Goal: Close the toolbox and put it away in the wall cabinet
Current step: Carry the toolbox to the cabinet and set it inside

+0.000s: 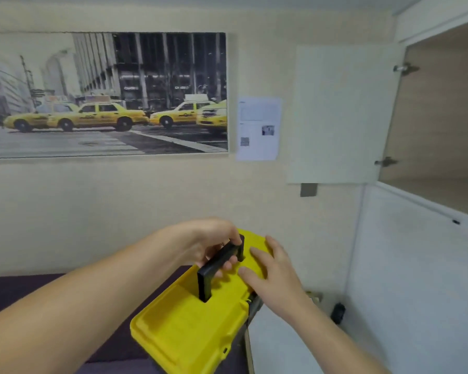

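A yellow toolbox (pixel 184 327) with its lid down fills the lower middle of the view. Its black carry handle (pixel 216 268) stands upright on the lid. My left hand (pixel 211 238) is curled around the far end of that handle. My right hand (pixel 273 268) rests flat on the lid beside the handle, fingers spread. The wall cabinet (pixel 441 125) sits at the upper right with its white door (pixel 341 114) swung wide; the wooden inside looks bare.
A dark purple surface (pixel 25 292) lies under and left of the toolbox. A white cabinet side (pixel 416 279) stands at the right below the wall cabinet. A large taxi picture (pixel 106 95) and a paper sheet (pixel 258 128) hang on the wall.
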Demonstrator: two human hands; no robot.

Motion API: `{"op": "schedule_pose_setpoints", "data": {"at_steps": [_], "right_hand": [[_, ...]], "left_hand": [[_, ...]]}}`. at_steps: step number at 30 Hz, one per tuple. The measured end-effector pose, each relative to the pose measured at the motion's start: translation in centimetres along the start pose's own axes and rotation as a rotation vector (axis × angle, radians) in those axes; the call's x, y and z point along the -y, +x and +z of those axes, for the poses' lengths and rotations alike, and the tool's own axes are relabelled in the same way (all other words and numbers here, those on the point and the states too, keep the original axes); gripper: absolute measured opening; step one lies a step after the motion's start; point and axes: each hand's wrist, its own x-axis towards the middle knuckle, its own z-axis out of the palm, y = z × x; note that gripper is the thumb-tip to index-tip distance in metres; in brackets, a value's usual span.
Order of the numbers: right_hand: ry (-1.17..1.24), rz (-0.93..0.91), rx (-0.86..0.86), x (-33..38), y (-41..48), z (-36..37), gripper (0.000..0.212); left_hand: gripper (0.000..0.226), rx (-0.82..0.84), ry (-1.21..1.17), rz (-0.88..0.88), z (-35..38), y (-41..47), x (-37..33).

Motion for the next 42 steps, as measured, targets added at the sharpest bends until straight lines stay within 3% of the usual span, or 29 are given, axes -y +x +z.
{"op": "schedule_pose_setpoints", "data": {"at_steps": [12,21,23,30,37,42], "right_hand": [[-0.179,0.090,-0.175,-22.0,9.5,-22.9,0.067],[-0.223,0.196,-0.314,-31.7,18.6,-38.1,0.058],[-0.271,0.249,-0.425,-37.5,25.2,-42.0,0.059],[-0.310,0.374,-0.474,-42.5,27.9,-44.7,0.062],[-0.387,0.602,-0.657,-49.3,34.9,-48.0,0.060],[-0.542,0.549,-0.690,-49.7,34.0,-46.8,0.073]], "left_hand": [[0.024,0.183,0.146,0.185,17.5,13.8,-26.2],[0.027,0.313,0.158,0.349,24.7,23.0,-44.5],[0.025,0.408,0.219,0.450,27.0,30.8,-53.2],[0.023,0.481,0.230,0.515,29.9,34.6,-58.2],[0.024,0.603,0.281,0.569,34.9,45.5,-68.7],[0.023,0.701,0.300,0.598,39.3,48.9,-73.2]]}}
